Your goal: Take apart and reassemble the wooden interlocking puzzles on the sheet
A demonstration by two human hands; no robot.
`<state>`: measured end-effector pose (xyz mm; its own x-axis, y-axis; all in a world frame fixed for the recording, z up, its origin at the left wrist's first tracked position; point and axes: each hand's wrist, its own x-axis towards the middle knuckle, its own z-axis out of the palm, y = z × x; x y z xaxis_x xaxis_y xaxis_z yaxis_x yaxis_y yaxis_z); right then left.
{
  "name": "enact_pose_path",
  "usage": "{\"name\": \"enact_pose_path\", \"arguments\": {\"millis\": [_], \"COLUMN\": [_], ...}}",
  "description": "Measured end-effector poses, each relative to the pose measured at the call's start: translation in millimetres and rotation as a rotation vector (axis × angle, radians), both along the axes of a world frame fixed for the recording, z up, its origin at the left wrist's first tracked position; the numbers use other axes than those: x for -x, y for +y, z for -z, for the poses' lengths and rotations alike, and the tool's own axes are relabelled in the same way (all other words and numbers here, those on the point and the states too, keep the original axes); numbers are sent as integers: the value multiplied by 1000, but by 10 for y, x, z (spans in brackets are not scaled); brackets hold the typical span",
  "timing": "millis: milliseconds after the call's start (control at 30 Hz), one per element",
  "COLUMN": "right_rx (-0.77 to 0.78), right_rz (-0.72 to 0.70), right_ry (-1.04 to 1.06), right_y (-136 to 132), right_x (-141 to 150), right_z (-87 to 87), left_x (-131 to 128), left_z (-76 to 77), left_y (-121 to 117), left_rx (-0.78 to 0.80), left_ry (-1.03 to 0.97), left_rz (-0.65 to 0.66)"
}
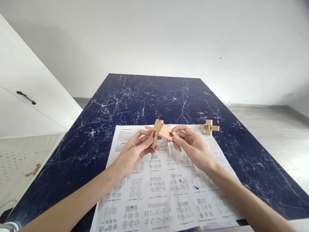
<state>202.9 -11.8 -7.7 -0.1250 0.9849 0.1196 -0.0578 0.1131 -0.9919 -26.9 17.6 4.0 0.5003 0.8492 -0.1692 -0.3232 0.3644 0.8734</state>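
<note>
My left hand is closed round a light wooden puzzle piece whose bars cross one another, with a dark mark on its top end. My right hand pinches a flatter, paler wooden piece with a dark notch in its face. The two wooden parts meet between my hands, above the printed sheet; whether they interlock I cannot tell. Off to the right, a cross-shaped wooden puzzle with dark letters rests at the sheet's upper right corner.
A creased instruction sheet with rows of small diagrams covers the near part of the dark blue marbled table. At the left stand a white cabinet with a black handle and a perforated white surface bearing another wooden piece.
</note>
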Motion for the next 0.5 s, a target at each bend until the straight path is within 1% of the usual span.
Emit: {"name": "enact_pose_path", "arguments": {"millis": [267, 400, 500], "right_rx": [11, 5, 3], "right_rz": [-16, -27, -51], "right_ry": [-54, -75, -62], "right_y": [18, 25, 23], "right_x": [-17, -10, 7], "right_z": [-19, -29, -19], "left_x": [19, 12, 4], "left_z": [2, -5, -18], "left_y": [-6, -16, -38], "left_rx": [5, -14, -37], "left_ry": [21, 25, 44], "left_rz": [-7, 11, 48]}}
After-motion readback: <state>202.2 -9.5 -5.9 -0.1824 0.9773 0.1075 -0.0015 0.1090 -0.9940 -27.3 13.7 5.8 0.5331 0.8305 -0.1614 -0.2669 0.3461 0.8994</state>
